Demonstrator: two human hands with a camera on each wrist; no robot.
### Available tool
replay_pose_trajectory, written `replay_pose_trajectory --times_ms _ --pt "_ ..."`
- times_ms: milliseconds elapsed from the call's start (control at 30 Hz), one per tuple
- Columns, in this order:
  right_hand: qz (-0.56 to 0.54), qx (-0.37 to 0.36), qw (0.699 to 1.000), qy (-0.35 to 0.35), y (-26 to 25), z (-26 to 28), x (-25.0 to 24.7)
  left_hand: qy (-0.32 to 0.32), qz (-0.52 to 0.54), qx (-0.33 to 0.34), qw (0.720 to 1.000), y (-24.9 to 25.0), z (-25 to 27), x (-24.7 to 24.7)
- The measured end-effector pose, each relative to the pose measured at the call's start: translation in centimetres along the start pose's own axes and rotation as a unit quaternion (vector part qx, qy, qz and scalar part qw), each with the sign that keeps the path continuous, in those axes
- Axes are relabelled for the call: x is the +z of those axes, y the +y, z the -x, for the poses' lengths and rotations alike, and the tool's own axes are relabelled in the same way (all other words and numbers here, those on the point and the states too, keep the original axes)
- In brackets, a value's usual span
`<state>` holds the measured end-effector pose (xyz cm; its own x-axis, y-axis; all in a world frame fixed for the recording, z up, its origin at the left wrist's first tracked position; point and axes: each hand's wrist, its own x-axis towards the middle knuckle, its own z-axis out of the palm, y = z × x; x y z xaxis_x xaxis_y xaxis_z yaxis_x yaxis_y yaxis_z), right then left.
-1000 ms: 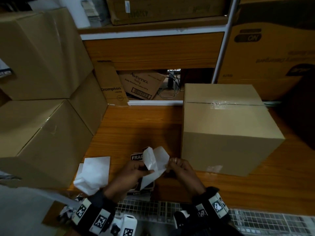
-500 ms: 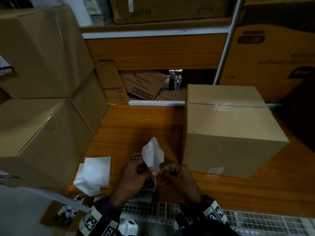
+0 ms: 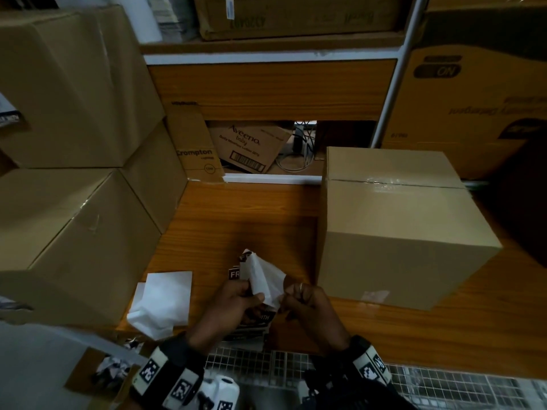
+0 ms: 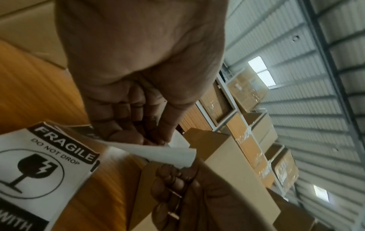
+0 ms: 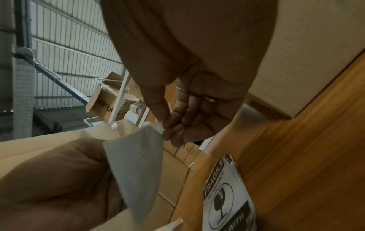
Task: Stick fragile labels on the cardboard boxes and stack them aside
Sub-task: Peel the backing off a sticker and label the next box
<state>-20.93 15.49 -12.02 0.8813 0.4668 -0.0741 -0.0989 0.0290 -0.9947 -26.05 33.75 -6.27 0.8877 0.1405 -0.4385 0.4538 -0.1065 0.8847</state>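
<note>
Both hands hold one fragile label sheet (image 3: 263, 278) just above the wooden table (image 3: 236, 220), white backing side up and curled. My left hand (image 3: 236, 297) pinches its left edge; my right hand (image 3: 299, 297) pinches a corner with thumb and forefinger, as the right wrist view shows at the label sheet (image 5: 138, 164). Under the hands lies a stack of printed FRAGILE labels (image 4: 39, 164), also seen as the stack (image 5: 227, 195). A plain sealed cardboard box (image 3: 399, 229) stands on the table right of the hands, no label visible on it.
Two large cardboard boxes (image 3: 68, 226) are stacked at the left. Crumpled white backing papers (image 3: 162, 303) lie on the table left of my hands. Printed cartons (image 3: 251, 146) sit behind under a shelf. A wire grid (image 3: 414, 386) runs along the near edge.
The sheet has folded narrower and stands more upright between the hands. The hands have drawn closer together and slightly towards me.
</note>
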Motion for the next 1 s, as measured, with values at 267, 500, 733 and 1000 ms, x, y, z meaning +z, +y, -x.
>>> replay_pose_trajectory --times_ms 267,500,733,1000 --pt "-0.018 0.007 0.999 -0.034 -0.7 -0.1 -0.8 -0.073 -0.034 -0.017 0.997 1.2 -0.4 -1.6" --pt "-0.053 0.005 0.999 -0.013 -1.6 1.0 0.1 0.036 -0.068 0.078 0.994 0.8 0.1 0.1" --pt "0.027 0.018 0.999 -0.001 0.1 1.1 0.7 0.046 -0.086 0.067 0.993 0.6 0.1 0.5" --pt "-0.033 0.020 0.999 0.011 -0.7 0.8 0.6 -0.028 0.037 0.005 0.999 0.6 0.7 0.9"
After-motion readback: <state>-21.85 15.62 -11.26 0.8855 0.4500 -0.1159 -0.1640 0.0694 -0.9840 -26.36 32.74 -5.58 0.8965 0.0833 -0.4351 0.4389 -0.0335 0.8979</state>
